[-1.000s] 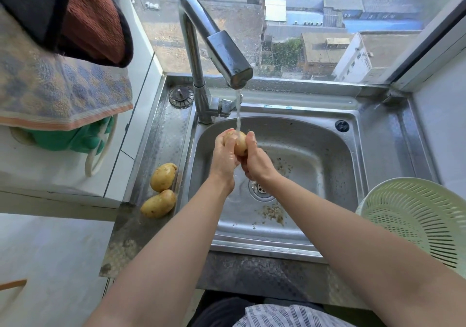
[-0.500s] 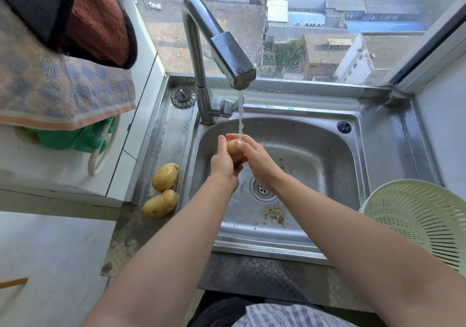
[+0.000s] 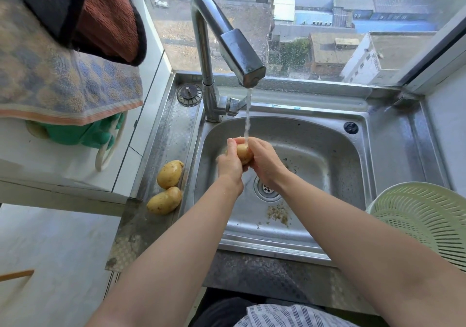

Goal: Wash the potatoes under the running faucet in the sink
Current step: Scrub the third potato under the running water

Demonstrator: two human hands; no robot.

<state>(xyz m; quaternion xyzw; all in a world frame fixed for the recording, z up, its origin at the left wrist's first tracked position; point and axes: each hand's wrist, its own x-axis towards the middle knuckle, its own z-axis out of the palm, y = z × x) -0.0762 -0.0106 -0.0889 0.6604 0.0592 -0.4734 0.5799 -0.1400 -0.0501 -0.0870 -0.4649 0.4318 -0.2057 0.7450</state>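
A yellow potato [image 3: 243,153] is held over the steel sink [image 3: 315,150], clasped between my left hand [image 3: 229,163] and my right hand [image 3: 263,160]. Water runs from the chrome faucet [image 3: 238,57] in a thin stream [image 3: 247,115] that lands on the potato and my fingers. Two more potatoes lie on the sink's left ledge, one [image 3: 170,174] behind the other [image 3: 164,200]. Most of the held potato is hidden by my fingers.
A pale green colander [image 3: 423,223] stands at the right of the sink. A drain plug [image 3: 189,94] rests on the back left ledge. Towels [image 3: 63,79] hang at the upper left over green gloves [image 3: 85,134]. Dirt lies near the drain [image 3: 267,188].
Both hands have turned the potato under the stream, lowering it slightly; my right hand now wraps over it from the right. The two potatoes on the ledge have not moved.
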